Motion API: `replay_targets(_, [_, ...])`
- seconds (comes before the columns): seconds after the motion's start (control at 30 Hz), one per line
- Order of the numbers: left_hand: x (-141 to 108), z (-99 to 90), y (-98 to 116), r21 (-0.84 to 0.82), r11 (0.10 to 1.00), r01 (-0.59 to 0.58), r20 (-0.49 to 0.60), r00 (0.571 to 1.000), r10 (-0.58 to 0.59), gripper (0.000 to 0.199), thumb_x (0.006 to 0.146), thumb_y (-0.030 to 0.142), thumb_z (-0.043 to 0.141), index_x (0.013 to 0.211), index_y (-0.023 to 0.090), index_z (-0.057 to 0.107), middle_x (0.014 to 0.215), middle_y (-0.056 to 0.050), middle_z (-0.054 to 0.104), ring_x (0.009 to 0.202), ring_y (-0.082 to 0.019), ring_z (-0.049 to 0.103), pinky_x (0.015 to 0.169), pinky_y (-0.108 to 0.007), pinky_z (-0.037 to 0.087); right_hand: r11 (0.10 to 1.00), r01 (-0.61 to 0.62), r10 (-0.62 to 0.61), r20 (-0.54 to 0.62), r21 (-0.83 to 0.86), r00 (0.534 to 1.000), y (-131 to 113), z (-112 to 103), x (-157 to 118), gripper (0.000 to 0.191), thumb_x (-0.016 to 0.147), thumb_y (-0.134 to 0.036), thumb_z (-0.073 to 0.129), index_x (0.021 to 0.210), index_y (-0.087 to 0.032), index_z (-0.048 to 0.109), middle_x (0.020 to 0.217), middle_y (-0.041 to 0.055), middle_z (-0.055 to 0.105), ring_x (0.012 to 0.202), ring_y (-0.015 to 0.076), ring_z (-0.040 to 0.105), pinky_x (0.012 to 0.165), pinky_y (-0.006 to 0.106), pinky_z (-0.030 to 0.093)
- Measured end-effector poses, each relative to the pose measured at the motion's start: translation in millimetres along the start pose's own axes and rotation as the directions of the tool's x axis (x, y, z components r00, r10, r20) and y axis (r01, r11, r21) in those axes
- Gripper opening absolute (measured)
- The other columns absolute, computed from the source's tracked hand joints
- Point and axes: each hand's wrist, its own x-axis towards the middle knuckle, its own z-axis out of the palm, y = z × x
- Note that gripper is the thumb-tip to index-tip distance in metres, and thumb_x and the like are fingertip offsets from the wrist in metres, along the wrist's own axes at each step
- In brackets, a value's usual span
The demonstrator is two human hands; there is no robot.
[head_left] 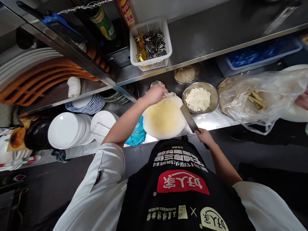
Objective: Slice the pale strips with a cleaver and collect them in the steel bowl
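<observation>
My right hand [204,136] is wrapped round the handle of a cleaver [189,118]. The blade slants up and left, its tip between the round cutting board [165,120] and a steel bowl [215,102] of pale sliced vegetable [198,99]. Over the far edge of the board, my left hand [157,95] has its fingers drawn together. A small whitish piece [171,95] shows at those fingertips, too small to name, and whether it is gripped is unclear. The middle of the board is pale yellow and wet-looking.
Behind stands a second bowl [185,73] of pale shreds. A blue plastic bag [136,133] lies left of the board, beside white plates [64,130]. A clear bag [269,93] lies right, near another person's hand [302,100]. A shelf [204,41] with a clip basket [150,61] overhangs the counter.
</observation>
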Motion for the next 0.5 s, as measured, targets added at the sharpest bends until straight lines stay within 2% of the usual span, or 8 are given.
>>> replay_targets(0.1, [-41,59.6,9,0.141,0.99,0.014,0.157,0.987,-0.037,0.02,0.089,0.021,0.053,0.096,0.015,0.072,0.11,-0.008,0.063,0.102,-0.022,0.061,0.09,-0.032,0.046,0.997,-0.045,0.044,0.022,0.058,0.999,10,3,-9,0.03,0.095,-0.046,0.045,0.084,-0.021,0.056,0.056,-0.0009,0.058,0.047,0.0155,0.056,0.051,0.025,0.04])
replay_targets(0.23, [-103,137.6,12,0.185,0.979,0.089,0.301,0.943,-0.142,0.027,0.093,0.015,0.048,0.104,0.016,0.073,0.115,-0.01,0.064,0.1,-0.022,0.062,0.087,-0.031,0.046,0.999,-0.044,0.044,0.025,0.026,0.999,15,0,-17,0.03,0.094,-0.046,0.046,0.083,-0.02,0.058,0.059,0.0,0.06,0.048,0.0149,0.057,0.051,0.025,0.04])
replay_targets(0.37, [-160,192.4,6,0.126,0.958,0.257,0.295,0.912,-0.284,0.029,0.095,0.014,0.049,0.112,0.017,0.072,0.119,-0.011,0.064,0.112,-0.022,0.059,0.099,-0.031,0.043,0.991,0.002,0.001,0.023,-0.132,1.0,13,-10,-18,0.033,0.096,-0.047,0.046,0.087,-0.019,0.062,0.061,0.0028,0.064,0.055,0.0167,0.06,0.057,0.025,0.041])
replay_targets(0.5, [-200,224.9,-1,0.02,0.947,0.32,0.212,0.925,-0.317,0.037,0.097,0.014,0.049,0.129,0.018,0.065,0.131,-0.012,0.062,0.124,-0.021,0.054,0.111,-0.032,0.038,0.951,0.089,-0.093,-0.001,-0.296,0.996,7,-13,-18,0.036,0.097,-0.048,0.044,0.092,-0.019,0.065,0.071,0.007,0.069,0.067,0.0208,0.064,0.062,0.027,0.04])
